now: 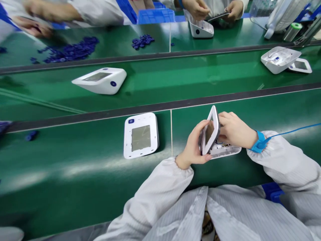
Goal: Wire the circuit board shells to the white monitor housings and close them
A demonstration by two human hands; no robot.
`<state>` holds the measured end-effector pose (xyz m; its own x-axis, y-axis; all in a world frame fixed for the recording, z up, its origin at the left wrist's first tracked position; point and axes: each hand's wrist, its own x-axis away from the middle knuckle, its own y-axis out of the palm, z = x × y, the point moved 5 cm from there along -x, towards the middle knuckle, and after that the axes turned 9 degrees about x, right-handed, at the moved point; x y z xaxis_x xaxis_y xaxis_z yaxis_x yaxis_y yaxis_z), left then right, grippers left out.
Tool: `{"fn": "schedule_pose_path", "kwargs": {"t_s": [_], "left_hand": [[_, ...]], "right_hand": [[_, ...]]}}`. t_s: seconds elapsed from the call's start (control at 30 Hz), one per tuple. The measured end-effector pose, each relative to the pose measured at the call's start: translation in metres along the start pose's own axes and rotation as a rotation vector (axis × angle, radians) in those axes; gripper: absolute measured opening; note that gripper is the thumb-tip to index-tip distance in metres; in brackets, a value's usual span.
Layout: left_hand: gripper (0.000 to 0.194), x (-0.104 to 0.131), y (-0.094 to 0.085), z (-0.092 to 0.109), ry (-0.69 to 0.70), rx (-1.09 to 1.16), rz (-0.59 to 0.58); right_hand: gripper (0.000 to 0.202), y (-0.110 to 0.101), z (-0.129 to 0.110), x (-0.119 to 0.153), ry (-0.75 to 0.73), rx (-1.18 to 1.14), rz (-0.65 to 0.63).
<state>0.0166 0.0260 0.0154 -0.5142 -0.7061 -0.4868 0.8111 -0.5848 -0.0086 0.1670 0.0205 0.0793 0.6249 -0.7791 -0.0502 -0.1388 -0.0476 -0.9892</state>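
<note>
My left hand (192, 147) grips the white front cover (213, 132) of a monitor with a display window, thumb and fingers at its left side. The cover stands tilted up over its open white base housing (225, 152), where some wires and inner parts show. My right hand (235, 130) is bent in behind the raised cover, above the base. Its fingertips are mostly hidden, and what they pinch cannot be made out. A blue wrist strap (258, 142) with a cord sits on my right wrist. To the left lies another white monitor (141, 135), its grey screen facing up.
On the green belt rest a white monitor (102, 80) and, at right, an opened housing (279, 60) beside a cover (301, 65). Across it lie piles of blue buttons (72, 50). Co-workers' hands (197, 8) work there, one pair at a housing (202, 30).
</note>
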Motion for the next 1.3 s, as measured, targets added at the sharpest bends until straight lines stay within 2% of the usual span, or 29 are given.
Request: {"fn": "schedule_pose_path", "kwargs": {"t_s": [0.17, 0.27, 0.43, 0.6, 0.67, 0.73, 0.8, 0.87, 0.93, 1.03, 1.17, 1.23, 1.3], "left_hand": [[0.098, -0.004, 0.003, 0.007, 0.039, -0.095, -0.042], [0.099, -0.005, 0.006, 0.015, 0.063, -0.217, -0.085], [0.096, -0.004, 0.018, 0.03, 0.048, -0.539, -0.275], [0.096, -0.007, 0.026, 0.032, -0.055, -0.656, -0.417], [0.098, -0.009, 0.027, 0.031, -0.11, -0.685, -0.472], [0.101, -0.011, 0.027, 0.03, -0.16, -0.709, -0.522], [0.104, -0.012, 0.027, 0.029, -0.213, -0.736, -0.56], [0.107, -0.013, 0.028, 0.028, -0.256, -0.769, -0.581], [0.117, -0.014, 0.031, 0.026, -0.277, -0.795, -0.584], [0.131, -0.013, 0.037, 0.021, -0.293, -0.816, -0.538], [0.119, -0.009, 0.039, 0.016, -0.327, -0.848, -0.456], [0.118, -0.008, 0.038, 0.015, -0.353, -0.893, -0.363], [0.119, -0.006, 0.037, 0.015, -0.393, -0.961, -0.216]], "right_hand": [[0.01, 0.003, 0.005, 0.001, 0.191, 0.058, -0.056], [0.018, 0.007, 0.006, 0.001, 0.251, 0.045, -0.1], [0.02, 0.008, 0.022, -0.002, 0.22, -0.154, -0.131], [0.023, -0.003, 0.057, 0.009, 0.108, -0.532, -0.252], [0.026, -0.008, 0.073, 0.021, 0.234, -0.696, -0.159], [0.036, -0.005, 0.084, 0.039, 0.484, -0.833, -0.023], [0.046, 0.006, 0.081, 0.057, 0.668, -0.917, 0.013], [0.054, 0.016, 0.067, 0.069, 0.705, -0.918, -0.024], [0.057, 0.019, 0.054, 0.076, 0.704, -0.849, -0.016], [0.058, 0.019, 0.044, 0.086, 0.761, -0.815, 0.077], [0.063, 0.035, 0.032, 0.1, 0.888, -1.08, 0.191], [0.062, 0.048, 0.021, 0.106, 0.966, -1.075, 0.269], [0.062, 0.058, 0.007, 0.106, 0.967, -0.96, 0.357]]}}
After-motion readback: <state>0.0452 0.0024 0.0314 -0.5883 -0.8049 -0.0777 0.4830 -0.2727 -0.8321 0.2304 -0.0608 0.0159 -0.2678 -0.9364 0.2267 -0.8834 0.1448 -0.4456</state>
